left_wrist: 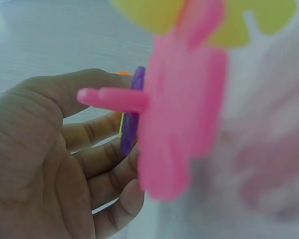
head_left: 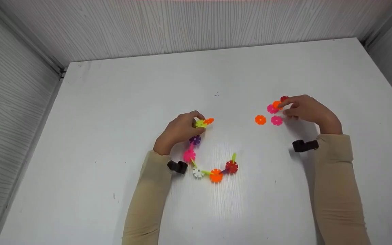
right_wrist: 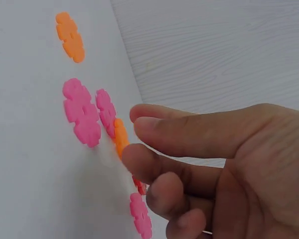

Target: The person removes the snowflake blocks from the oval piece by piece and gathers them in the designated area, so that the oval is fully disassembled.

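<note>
My left hand pinches a yellow-green notched flower disc between thumb and fingers, with an orange disc slotted into it. These end a curved chain of interlocking discs, including a purple disc, a white disc and a red disc. Close up in the left wrist view are a pink disc and the purple disc. My right hand hovers by the loose discs, its fingers loosely bent and holding nothing. Its index fingertip is by an orange disc; contact is unclear.
Loose discs lie at the right: a pink disc, an orange disc, another pink disc and a dark red disc partly behind the fingers. The white table meets wood-grain panels at the back and sides.
</note>
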`<action>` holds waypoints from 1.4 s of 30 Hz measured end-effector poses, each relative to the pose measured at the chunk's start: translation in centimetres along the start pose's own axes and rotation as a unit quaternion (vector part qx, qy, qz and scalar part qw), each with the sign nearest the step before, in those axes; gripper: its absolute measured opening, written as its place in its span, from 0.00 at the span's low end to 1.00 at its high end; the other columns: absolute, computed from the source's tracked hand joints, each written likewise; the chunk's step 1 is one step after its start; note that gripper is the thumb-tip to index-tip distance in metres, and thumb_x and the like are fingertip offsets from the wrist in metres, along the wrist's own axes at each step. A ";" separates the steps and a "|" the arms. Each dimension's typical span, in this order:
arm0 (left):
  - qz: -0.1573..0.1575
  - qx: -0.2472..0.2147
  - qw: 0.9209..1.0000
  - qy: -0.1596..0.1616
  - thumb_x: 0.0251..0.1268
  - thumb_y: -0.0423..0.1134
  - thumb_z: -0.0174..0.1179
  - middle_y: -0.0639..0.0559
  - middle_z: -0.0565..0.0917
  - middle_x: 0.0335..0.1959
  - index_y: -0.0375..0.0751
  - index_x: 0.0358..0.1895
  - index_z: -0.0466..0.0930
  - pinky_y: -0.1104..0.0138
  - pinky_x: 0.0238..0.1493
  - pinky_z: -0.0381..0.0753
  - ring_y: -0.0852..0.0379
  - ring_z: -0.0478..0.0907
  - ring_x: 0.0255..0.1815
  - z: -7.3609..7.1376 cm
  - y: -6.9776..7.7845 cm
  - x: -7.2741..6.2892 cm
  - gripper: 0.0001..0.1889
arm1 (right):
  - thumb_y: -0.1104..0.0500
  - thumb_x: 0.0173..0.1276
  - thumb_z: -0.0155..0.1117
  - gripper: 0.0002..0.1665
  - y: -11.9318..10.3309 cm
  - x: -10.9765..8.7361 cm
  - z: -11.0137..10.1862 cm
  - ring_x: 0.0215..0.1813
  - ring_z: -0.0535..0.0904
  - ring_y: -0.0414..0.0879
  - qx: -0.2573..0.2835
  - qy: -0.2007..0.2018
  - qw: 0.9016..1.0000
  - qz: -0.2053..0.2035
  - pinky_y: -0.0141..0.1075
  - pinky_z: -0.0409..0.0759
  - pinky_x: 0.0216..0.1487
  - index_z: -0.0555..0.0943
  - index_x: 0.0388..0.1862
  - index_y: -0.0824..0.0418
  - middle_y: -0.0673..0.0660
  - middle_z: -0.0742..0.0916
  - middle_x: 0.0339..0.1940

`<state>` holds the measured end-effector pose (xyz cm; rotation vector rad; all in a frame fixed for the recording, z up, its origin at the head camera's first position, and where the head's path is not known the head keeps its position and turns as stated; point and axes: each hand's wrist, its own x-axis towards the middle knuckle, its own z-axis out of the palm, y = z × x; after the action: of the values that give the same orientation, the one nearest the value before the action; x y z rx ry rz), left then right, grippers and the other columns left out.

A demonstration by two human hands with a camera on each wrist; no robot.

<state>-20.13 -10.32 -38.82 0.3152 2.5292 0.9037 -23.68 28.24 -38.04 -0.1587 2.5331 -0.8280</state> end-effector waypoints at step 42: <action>0.086 -0.027 0.996 0.026 0.61 0.45 0.64 0.50 0.83 0.31 0.46 0.55 0.75 0.69 0.32 0.72 0.58 0.74 0.26 1.5 1.7 0.4 0.20 | 0.55 0.69 0.62 0.25 -10.8 0.4 8.5 0.45 0.80 0.51 0.019 -0.041 0.979 -0.199 0.42 0.81 0.48 0.72 0.63 0.60 0.59 0.83 0.51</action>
<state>-19.66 -8.09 -38.85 0.5050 2.5495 1.0572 -20.43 14.85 -37.96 -0.6903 2.4395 -0.9930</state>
